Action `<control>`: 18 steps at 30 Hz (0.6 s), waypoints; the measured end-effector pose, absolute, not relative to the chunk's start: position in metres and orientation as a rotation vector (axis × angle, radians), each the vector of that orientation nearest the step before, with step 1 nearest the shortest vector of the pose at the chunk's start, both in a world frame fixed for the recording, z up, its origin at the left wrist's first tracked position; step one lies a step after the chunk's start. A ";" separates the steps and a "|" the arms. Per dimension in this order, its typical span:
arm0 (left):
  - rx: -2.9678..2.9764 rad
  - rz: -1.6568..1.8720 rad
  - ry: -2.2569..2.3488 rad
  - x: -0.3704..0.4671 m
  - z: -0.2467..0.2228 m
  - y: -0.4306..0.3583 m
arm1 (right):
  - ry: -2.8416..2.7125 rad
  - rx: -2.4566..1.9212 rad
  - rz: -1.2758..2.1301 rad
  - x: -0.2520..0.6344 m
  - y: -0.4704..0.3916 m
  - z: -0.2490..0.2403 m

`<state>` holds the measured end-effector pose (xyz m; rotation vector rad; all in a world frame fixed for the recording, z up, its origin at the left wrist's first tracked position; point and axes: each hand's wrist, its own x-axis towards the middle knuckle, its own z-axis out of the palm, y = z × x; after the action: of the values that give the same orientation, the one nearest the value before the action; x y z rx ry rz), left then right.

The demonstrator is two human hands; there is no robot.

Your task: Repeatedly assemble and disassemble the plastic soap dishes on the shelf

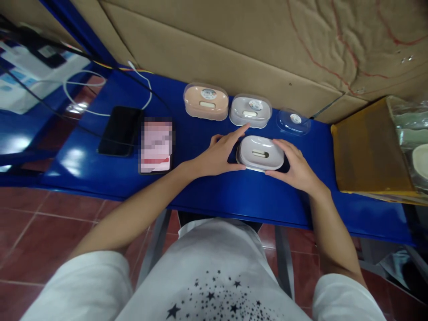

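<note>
A pale grey oval soap box (pixel 257 156) without a cover sits on the blue table, with a slot and a cream bar in its middle. My right hand (pixel 296 168) grips its right end, thumb at the front and fingers at the back edge. At the left end is my left hand (pixel 224 154), fingers spread, its thumb at the near rim and its index finger stretched toward the back. Behind stand a peach soap box (pixel 194 104) and a second grey soap box (pixel 239 109), both under clear lids with round stickers. A loose clear lid (pixel 286 122) lies to their right.
On the left of the blue table (pixel 214 196) lie a black phone (pixel 120 131) and another phone with a lit, blurred screen (pixel 155 151). A white cable (pixel 149 89) runs behind them. A cardboard box (pixel 364 147) of wrapped soap boxes stands right. Cardboard (pixel 227 49) lines the back.
</note>
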<state>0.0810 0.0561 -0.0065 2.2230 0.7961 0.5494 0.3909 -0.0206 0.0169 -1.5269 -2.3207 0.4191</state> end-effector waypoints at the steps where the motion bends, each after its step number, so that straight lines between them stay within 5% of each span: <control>1: 2.227 0.549 0.787 0.081 -0.007 0.056 | -2.330 -1.525 0.411 0.391 -0.021 0.016; 18: 2.250 0.516 0.836 0.081 -0.007 0.057 | -2.338 -1.536 0.460 0.389 -0.020 0.013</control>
<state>0.0814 0.0571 -0.0065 2.2500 0.8355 0.5164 0.3891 -0.0205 0.0127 -1.5362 -2.3383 0.4598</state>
